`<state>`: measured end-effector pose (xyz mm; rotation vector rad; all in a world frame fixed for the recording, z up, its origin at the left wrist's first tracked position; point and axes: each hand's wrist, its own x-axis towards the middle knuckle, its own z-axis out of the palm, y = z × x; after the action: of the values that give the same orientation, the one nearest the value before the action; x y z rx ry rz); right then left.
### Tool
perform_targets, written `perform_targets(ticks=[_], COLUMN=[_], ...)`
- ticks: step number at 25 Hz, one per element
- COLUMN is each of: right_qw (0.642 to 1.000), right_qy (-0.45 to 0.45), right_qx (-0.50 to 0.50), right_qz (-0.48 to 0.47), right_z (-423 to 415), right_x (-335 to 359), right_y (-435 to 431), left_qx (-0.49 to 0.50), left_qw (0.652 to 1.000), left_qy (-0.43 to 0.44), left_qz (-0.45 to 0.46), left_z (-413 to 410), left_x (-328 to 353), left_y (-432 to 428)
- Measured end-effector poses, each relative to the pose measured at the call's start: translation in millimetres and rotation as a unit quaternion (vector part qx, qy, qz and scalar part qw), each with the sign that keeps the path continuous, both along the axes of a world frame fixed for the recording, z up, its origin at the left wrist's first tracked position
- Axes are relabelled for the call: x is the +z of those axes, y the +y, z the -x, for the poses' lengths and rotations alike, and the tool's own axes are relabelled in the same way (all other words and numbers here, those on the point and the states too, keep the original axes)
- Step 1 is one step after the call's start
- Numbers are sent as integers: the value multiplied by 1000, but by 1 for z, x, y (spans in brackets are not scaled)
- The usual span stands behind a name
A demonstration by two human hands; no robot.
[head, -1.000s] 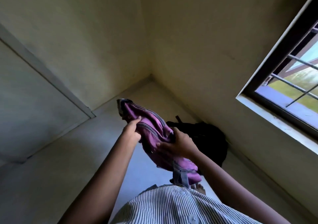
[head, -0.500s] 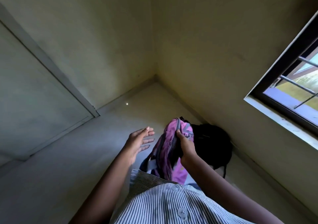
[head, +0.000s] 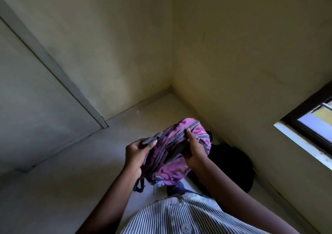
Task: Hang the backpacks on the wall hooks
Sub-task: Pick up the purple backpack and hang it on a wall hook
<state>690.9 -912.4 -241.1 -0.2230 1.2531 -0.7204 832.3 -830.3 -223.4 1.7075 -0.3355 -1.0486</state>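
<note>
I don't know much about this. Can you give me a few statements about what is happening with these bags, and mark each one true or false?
1. The left hand and right hand both hold the purple backpack. True.
2. The black backpack hangs on a hook. False: it lies on the floor.
3. A window shows at the right. True.
4. The person's shirt is plain red. False: it is striped.

The head-worn camera faced steeply down at a room corner. The left hand and right hand appeared close, centre frame.
</note>
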Motion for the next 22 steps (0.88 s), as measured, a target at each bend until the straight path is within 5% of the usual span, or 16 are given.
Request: perform_targets(ticks=[4, 12, 16, 22], right_qw=[996, 945, 877, 730], right_qy=[-38, -1, 49, 178], right_qx=[76, 267, 361, 361], right_qz=[29, 186, 314, 552], right_z=[-53, -117, -154, -236], right_x=[15, 62, 97, 178], right_y=[-76, -196, -238, -345], left_qx=[100, 82, 46, -107], left_qw=[993, 983, 973, 942], left_qy=[-27, -126, -184, -250], left_qz=[63, 109, 132, 198], left_z=[-42, -138, -167, -255], left_x=[11, 36, 67, 180], left_y=[-73, -200, -250, -344])
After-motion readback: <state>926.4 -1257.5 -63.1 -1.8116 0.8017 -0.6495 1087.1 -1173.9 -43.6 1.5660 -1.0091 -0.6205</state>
